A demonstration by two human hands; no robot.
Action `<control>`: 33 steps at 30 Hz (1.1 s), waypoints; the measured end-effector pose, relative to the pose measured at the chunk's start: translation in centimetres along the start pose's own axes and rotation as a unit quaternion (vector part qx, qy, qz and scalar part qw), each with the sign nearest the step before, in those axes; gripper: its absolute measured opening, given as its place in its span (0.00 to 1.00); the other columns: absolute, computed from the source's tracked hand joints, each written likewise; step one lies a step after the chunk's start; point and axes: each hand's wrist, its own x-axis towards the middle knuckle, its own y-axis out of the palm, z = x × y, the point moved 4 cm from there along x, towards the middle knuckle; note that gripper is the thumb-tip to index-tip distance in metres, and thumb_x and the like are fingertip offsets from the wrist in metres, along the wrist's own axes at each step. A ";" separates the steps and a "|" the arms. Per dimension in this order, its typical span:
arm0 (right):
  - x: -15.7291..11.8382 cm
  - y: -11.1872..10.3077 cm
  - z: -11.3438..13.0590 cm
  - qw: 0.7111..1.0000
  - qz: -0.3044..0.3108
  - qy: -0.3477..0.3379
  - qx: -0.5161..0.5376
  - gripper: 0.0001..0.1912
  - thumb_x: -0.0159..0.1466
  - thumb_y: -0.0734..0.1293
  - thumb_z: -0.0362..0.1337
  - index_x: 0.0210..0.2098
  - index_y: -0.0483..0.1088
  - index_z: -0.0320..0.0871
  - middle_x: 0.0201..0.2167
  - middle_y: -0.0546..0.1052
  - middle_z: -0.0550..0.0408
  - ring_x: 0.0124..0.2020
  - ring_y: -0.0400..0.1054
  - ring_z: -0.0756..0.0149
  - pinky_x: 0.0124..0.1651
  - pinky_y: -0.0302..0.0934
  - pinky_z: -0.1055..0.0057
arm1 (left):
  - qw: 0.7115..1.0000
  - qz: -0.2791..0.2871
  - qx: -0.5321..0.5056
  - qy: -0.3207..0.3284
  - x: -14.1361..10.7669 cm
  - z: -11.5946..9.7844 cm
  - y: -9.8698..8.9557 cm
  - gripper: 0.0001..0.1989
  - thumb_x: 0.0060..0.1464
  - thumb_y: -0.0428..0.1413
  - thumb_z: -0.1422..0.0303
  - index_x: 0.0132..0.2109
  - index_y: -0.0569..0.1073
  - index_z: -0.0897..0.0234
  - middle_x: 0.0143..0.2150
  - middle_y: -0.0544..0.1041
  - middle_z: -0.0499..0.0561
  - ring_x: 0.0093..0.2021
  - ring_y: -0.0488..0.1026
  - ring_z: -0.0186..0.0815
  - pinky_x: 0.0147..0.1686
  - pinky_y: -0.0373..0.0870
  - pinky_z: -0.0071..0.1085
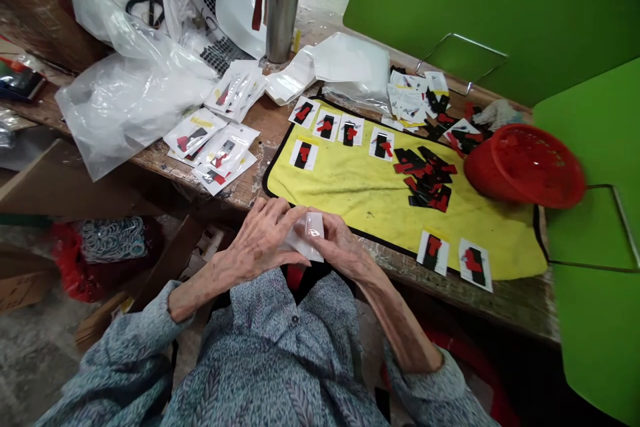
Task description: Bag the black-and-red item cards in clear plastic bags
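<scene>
A small clear plastic bag [313, 227] is pinched between my two hands, just in front of the table's near edge. My left hand [267, 235] holds its left side, and my right hand [340, 240] grips the right side. Beyond them lies a yellow cloth [330, 181] with black trim. Several white cards bearing black and red pieces are laid out on it, among them one card [303, 155] near the left end and another [475, 264] at the front right. A loose pile of black and red pieces [427, 177] rests on the cloth's right half.
Filled packets [220, 150] are stacked left of the cloth, near a crumpled plastic bag [135, 93]. Behind stand a steel flask [285, 7] and a stack of clear bags [350, 60]. A red basket [530, 163] leans at the right beside green panels [590, 147].
</scene>
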 end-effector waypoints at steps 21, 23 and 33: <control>10.0 -3.2 2.6 0.806 -0.312 0.022 -0.502 0.18 0.67 0.63 0.43 0.50 0.67 0.35 0.42 0.75 0.35 0.42 0.68 0.47 0.44 0.58 0.58 | 0.976 -0.080 -0.137 -0.148 -2.7 4.0 0.0 0.27 0.48 0.65 0.61 0.52 0.62 0.59 0.44 0.74 0.50 0.42 0.75 0.40 0.40 0.73 0.35; 10.6 -2.5 2.1 0.792 -0.323 0.019 -0.517 0.23 0.67 0.63 0.43 0.55 0.63 0.32 0.44 0.73 0.30 0.45 0.68 0.43 0.46 0.57 0.54 | 0.976 -0.092 -0.133 -0.147 -2.9 4.3 -0.1 0.31 0.46 0.67 0.60 0.53 0.61 0.59 0.44 0.74 0.51 0.42 0.75 0.41 0.39 0.73 0.36; 10.9 -3.7 0.4 0.819 -0.418 0.095 -0.380 0.21 0.57 0.70 0.47 0.43 0.66 0.40 0.38 0.76 0.39 0.43 0.68 0.45 0.46 0.58 0.53 | 0.968 -0.135 -0.139 -0.157 -3.3 5.1 -0.6 0.33 0.44 0.68 0.58 0.52 0.61 0.60 0.43 0.75 0.51 0.41 0.76 0.41 0.39 0.75 0.36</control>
